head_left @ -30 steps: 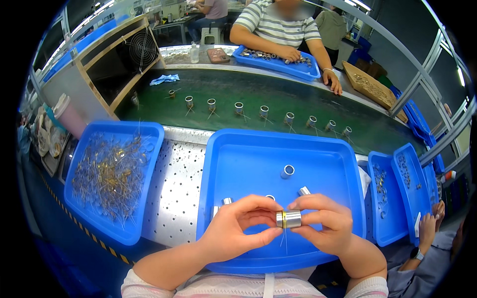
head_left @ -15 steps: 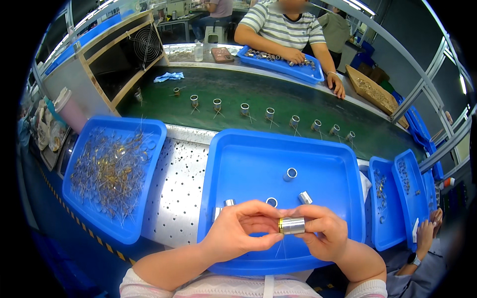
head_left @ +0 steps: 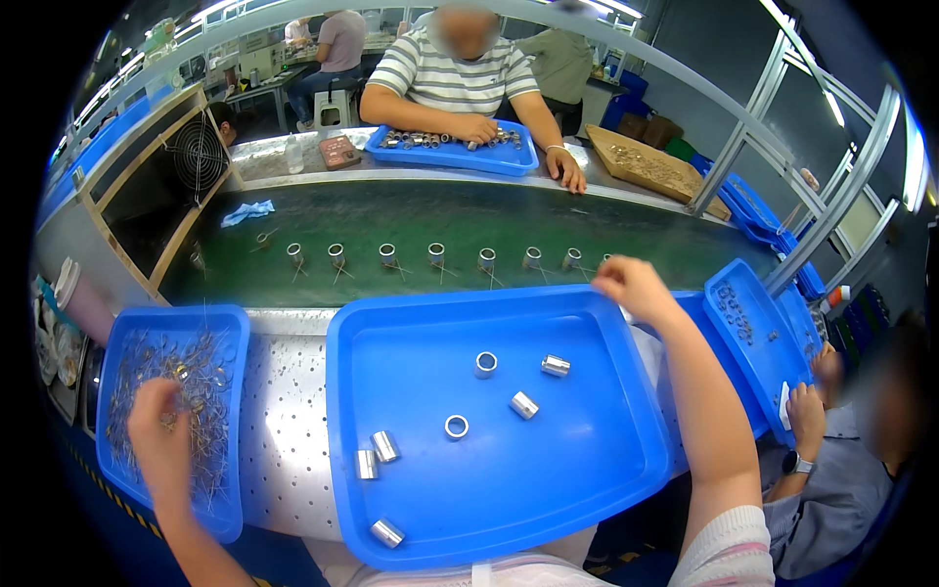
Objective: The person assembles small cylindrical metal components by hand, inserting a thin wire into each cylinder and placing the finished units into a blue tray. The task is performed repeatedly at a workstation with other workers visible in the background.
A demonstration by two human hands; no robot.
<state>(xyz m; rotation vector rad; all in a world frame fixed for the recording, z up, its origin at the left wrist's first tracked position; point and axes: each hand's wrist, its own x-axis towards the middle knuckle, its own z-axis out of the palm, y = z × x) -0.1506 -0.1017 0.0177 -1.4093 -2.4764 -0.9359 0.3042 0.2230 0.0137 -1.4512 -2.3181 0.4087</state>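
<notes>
My left hand [head_left: 161, 430] is down in the left blue tray [head_left: 243, 391], fingers curled into a tangle of thin wire-leaded parts [head_left: 203, 430]; what it pinches is hidden. Over the far right corner of the large blue tray [head_left: 337, 391], my right hand [head_left: 634, 289] reaches to the belt's near edge. Its fingers are curled together, and anything between them cannot be made out. Several silver metal cylinders lie or stand in the large tray, among them an upright one [head_left: 486, 365] and a tipped one [head_left: 523, 405].
On the green belt [head_left: 391, 210] stands a row of cylinders with crossed wires [head_left: 436, 255]. Beyond it, a person handles parts in a blue tray [head_left: 460, 161]. A fan box [head_left: 196, 157] is at the left. Another person's hand [head_left: 807, 416] works beside blue trays [head_left: 748, 367] at the right.
The cylinder with a yellow end, held between both hands before, no longer shows. My left hand has moved left into the wire parts; my right has moved forward to the belt. The view has shifted.
</notes>
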